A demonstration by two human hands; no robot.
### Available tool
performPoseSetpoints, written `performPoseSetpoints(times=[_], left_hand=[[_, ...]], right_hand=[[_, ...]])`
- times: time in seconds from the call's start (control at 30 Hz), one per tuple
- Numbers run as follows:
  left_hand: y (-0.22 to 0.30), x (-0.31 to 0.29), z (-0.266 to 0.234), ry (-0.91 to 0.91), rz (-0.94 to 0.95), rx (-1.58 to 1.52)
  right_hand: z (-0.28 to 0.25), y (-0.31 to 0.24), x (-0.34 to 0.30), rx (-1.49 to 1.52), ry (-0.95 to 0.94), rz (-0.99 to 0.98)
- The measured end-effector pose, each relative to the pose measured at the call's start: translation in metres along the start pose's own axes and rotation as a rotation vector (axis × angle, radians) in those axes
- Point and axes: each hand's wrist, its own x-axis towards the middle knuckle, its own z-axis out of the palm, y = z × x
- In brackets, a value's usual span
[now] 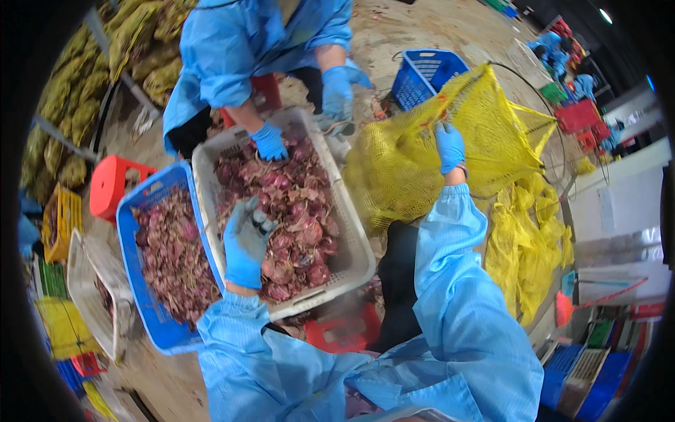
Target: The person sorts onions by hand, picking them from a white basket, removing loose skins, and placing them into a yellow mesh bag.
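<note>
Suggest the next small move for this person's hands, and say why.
Probably bring the right hand over to the white crate: it is out at the yellow mesh bag, while the left hand is over the crate, where plenty of red onions remain. Whether either hand grips anything is unclear.

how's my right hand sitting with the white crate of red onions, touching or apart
Apart: in the head view, the right hand is clear of the white crate, with part of the yellow net showing between them.
</note>
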Motion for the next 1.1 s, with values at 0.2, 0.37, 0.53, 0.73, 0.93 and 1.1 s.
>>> performPoseSetpoints(times=[0.2, 0.37, 0.53, 0.73, 0.93, 1.1], left_hand=[[0.018, 0.008, -0.014, -0.001, 0.016, -0.071], [0.037, 0.007, -0.029, -0.066, 0.117, -0.123], [0.056, -0.001, -0.038, -0.115, 0.196, -0.214], [0.072, -0.011, -0.055, -0.035, 0.241, -0.270], [0.082, -0.017, -0.063, -0.125, 0.265, -0.322], [0.093, -0.031, -0.075, -0.037, 0.342, -0.370]], right_hand=[[0.004, -0.011, -0.018, -0.268, -0.020, -0.030], [0.018, -0.002, 0.004, -0.009, -0.098, -0.127], [0.011, -0.129, -0.060, 0.523, 0.248, -0.465], [-0.020, -0.174, -0.074, -0.702, 0.127, -0.393], [-0.030, -0.245, -0.165, 0.093, 0.035, -0.690], [0.051, -0.264, -0.218, -0.238, -0.570, -1.088]])
